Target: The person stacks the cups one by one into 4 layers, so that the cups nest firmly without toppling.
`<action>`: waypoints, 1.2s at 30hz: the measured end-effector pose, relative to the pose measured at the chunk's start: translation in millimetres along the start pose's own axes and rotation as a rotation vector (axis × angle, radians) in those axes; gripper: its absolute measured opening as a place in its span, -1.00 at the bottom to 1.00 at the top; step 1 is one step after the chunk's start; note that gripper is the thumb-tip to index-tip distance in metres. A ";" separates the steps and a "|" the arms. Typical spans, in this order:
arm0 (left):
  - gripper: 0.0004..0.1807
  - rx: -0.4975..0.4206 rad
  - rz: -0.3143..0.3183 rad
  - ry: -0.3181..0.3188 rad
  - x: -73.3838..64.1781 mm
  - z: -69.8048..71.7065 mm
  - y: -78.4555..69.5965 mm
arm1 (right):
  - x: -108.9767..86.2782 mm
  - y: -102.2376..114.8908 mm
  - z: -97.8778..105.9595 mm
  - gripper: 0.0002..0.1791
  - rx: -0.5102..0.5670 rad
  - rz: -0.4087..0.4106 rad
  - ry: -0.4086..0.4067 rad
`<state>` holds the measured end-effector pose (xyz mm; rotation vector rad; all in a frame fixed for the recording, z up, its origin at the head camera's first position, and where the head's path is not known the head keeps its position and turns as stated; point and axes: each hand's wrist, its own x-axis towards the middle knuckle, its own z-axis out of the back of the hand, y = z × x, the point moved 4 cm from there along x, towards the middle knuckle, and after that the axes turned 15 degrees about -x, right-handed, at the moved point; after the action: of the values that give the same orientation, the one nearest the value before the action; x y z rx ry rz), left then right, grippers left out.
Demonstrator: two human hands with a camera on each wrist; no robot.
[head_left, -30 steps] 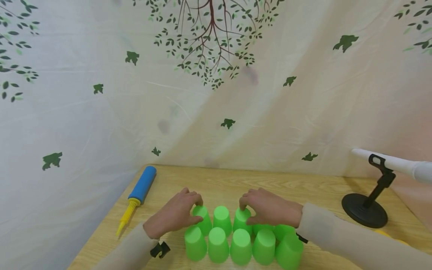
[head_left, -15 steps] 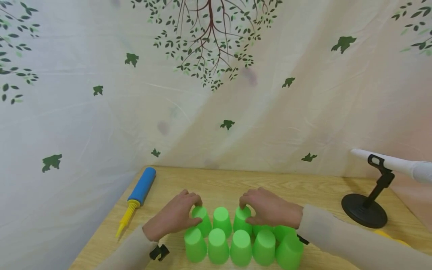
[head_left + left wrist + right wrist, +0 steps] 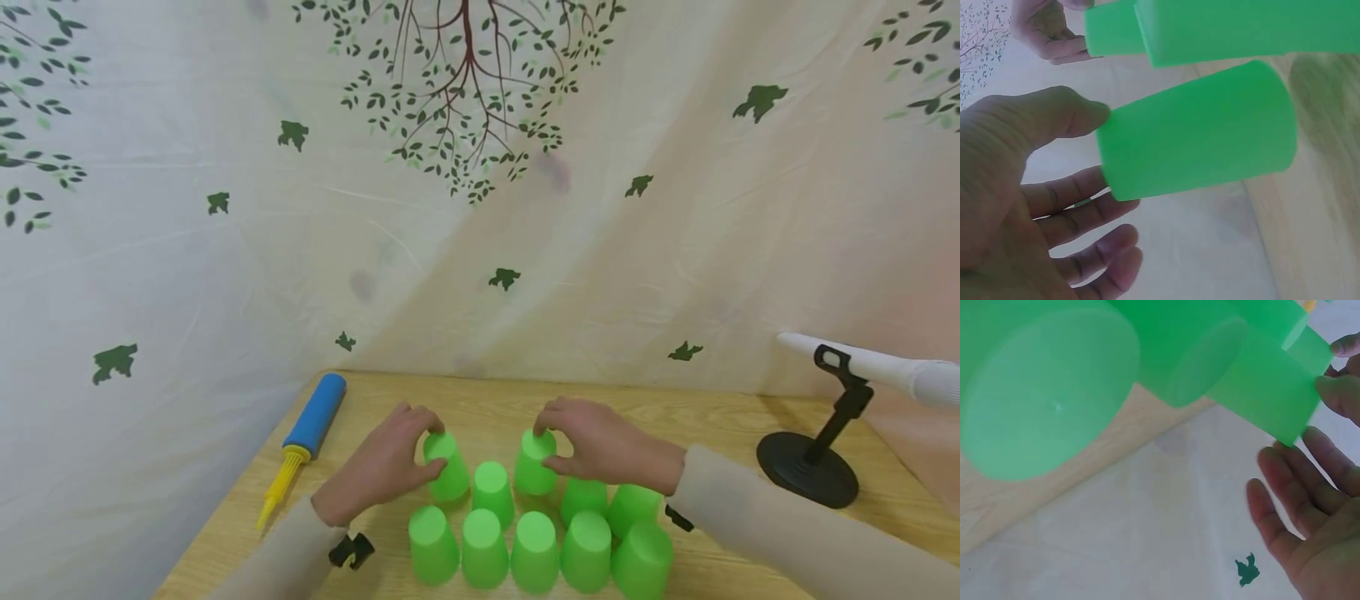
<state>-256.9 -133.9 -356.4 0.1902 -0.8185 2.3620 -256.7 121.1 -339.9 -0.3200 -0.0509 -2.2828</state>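
Observation:
Upside-down green plastic cups stand in two rows before me. My left hand [image 3: 384, 465] pinches the base of a cup [image 3: 447, 473] at the back row's left end, which is raised and tilts slightly. In the left wrist view, thumb and fingers grip this cup [image 3: 1197, 134] by its narrow end. The right hand [image 3: 611, 442] pinches another raised cup [image 3: 534, 468] by its base; the right wrist view shows that cup [image 3: 1272, 387] between thumb and fingertips. One back-row cup [image 3: 492, 493] stands between the two held ones. The front row includes a cup [image 3: 485, 550] near me.
A blue and yellow hand pump [image 3: 311, 429] lies on the wooden table [image 3: 405, 392] at left. On the right stands a black stand [image 3: 810, 467] bearing a white tube-like object [image 3: 885, 362]. A patterned cloth [image 3: 450, 250] hangs behind the table.
Both hands have risen and moved away from me, each bringing its cup up out of the back row. The remaining cups have stayed in place.

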 end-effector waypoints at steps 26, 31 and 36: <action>-0.63 -0.007 -0.114 -0.045 48.2 0.7 14.1 | 15.0 -48.2 3.3 -0.68 0.012 -0.140 -0.194; -0.64 -0.004 -0.115 -0.029 58.3 -0.6 20.2 | 23.0 -58.5 -1.2 -0.68 0.045 -0.165 -0.166; -0.65 -0.009 -0.123 -0.026 66.6 -1.6 29.2 | 37.8 -62.8 -5.3 -0.66 0.070 -0.187 -0.121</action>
<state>-327.3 -116.6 -351.0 0.2604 -0.8060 2.2452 -328.4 134.8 -331.6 -0.4325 -0.2311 -2.4378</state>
